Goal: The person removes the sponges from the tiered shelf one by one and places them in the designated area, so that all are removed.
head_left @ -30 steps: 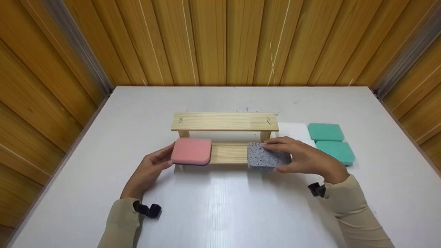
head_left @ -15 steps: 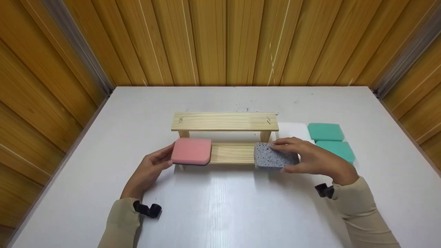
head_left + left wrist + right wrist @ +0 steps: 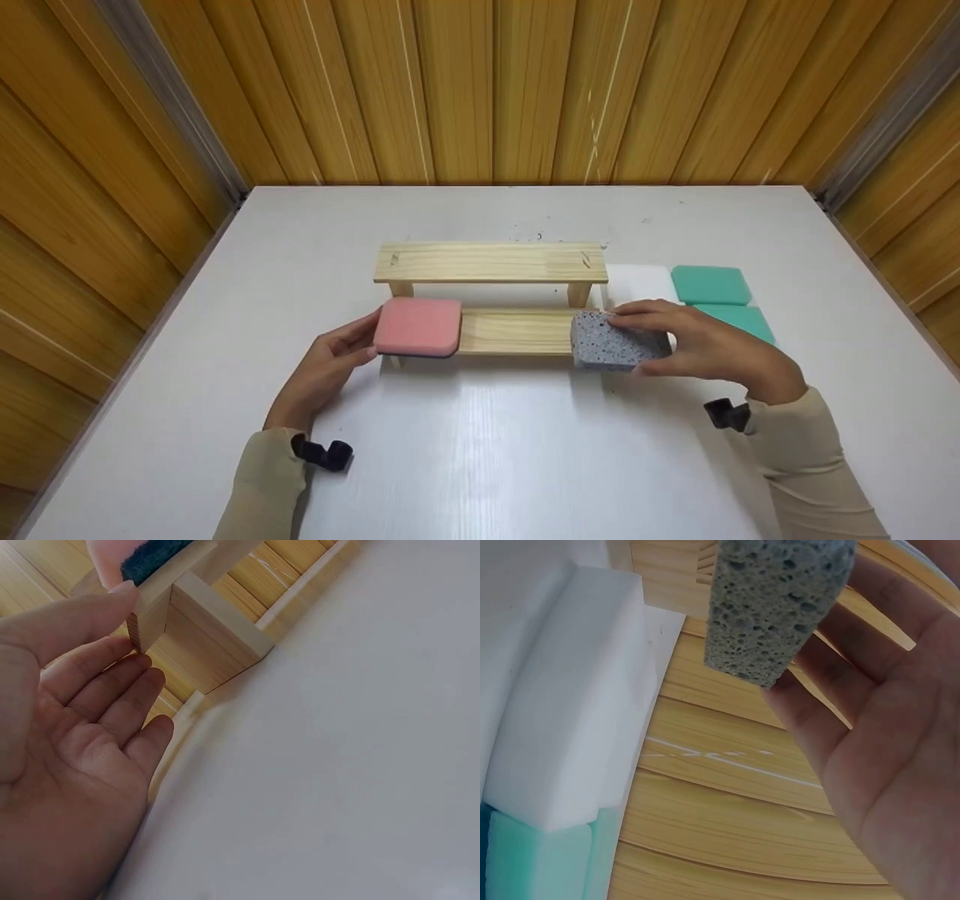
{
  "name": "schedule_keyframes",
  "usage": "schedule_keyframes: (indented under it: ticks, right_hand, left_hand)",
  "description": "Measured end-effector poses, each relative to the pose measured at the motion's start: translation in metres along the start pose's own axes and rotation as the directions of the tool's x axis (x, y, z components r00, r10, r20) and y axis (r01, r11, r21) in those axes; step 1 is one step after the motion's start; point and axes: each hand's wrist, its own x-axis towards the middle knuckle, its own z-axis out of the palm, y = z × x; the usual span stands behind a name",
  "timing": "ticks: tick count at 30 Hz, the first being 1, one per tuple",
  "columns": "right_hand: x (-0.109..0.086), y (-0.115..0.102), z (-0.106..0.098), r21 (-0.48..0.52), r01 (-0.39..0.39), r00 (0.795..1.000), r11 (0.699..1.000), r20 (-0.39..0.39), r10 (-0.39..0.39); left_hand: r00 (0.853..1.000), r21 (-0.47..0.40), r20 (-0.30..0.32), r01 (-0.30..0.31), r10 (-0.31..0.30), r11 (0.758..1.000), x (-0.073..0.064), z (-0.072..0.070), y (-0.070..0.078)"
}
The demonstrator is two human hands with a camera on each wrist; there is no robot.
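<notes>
While a white tabletop (image 3: 465, 465) bears a pale two-tier wooden rack (image 3: 491, 262), the left hand (image 3: 322, 367), fingers loosely extended, touches its lower left end. The right hand (image 3: 709, 349) grips a grey, pitted block sponge (image 3: 611, 343) at the lower right; a pink rectangular sponge (image 3: 418, 326) lies lower left.

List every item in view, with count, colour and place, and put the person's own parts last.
Wooden rack: 1, pale wood, mid-table, two shelves
Pink sponge: 1, pink with dark blue-green underside, lower shelf's left end
Speckled sponge: 1, grey, by the lower shelf's right end
White block: at least 1, white, right of the rack
Green blocks: 2, green, far right
Table: 1, white, underneath
Panelling: yellow-brown, behind and at both sides
Wrist devices: 2, black, one per wrist
Sleeves: 2, beige, both forearms
Left hand: 1, bare, beside the pink sponge
Right hand: 1, bare, holding the speckled sponge
</notes>
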Motion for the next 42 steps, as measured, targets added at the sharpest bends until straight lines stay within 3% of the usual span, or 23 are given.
schedule_keyframes:
  ticks: [21, 33, 42]
  right_hand:
    - [-0.013, 0.008, -0.008, 0.015, -0.093, 0.994, 0.996, 0.067, 0.092]
    - [-0.021, 0.016, -0.007, 0.014, -0.027, 0.999, 1.000, 0.019, 0.027]
    - [-0.026, 0.021, -0.007, 0.033, -0.039, 0.999, 0.999, 0.022, 0.038]
  left_hand:
    - [1.000, -0.014, 0.014, -0.016, 0.016, 1.000, -0.001, -0.001, 0.000]
    - [1.000, -0.032, 0.020, -0.011, 0.012, 0.999, 0.000, -0.001, -0.001]
    - [1.000, 0.005, 0.004, -0.004, 0.004, 1.000, 0.001, -0.001, -0.002]
